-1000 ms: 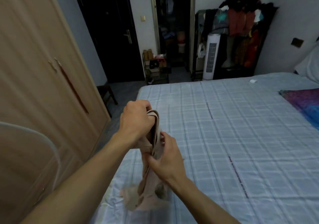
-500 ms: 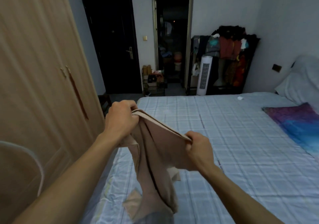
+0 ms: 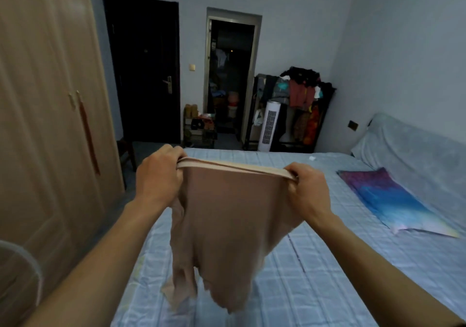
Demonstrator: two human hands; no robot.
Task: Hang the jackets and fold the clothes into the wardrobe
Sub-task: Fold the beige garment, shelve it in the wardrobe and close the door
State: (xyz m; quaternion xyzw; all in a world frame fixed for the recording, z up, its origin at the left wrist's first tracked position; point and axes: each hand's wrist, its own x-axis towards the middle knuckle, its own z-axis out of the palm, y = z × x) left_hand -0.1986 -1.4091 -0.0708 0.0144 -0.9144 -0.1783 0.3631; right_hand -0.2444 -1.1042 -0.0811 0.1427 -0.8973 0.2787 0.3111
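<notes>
A beige pair of trousers (image 3: 227, 225) hangs spread out in front of me above the bed (image 3: 315, 263). My left hand (image 3: 158, 175) grips the waistband's left end and my right hand (image 3: 309, 188) grips its right end, pulling the band taut and level. The legs dangle down and their ends brush the checked sheet. The wooden wardrobe (image 3: 50, 125) stands on my left with both doors closed.
A purple and blue cloth (image 3: 388, 200) lies on the bed's right side beside a covered pillow (image 3: 408, 150). At the far wall stand a loaded clothes rack (image 3: 300, 104), a white tower fan (image 3: 269, 126) and a shoe shelf (image 3: 199, 127). A fan guard (image 3: 20, 271) curves at lower left.
My hands have moved apart and risen, stretching the waistband from a bunched fold into a flat spread. The view has tilted upward toward the far wall.
</notes>
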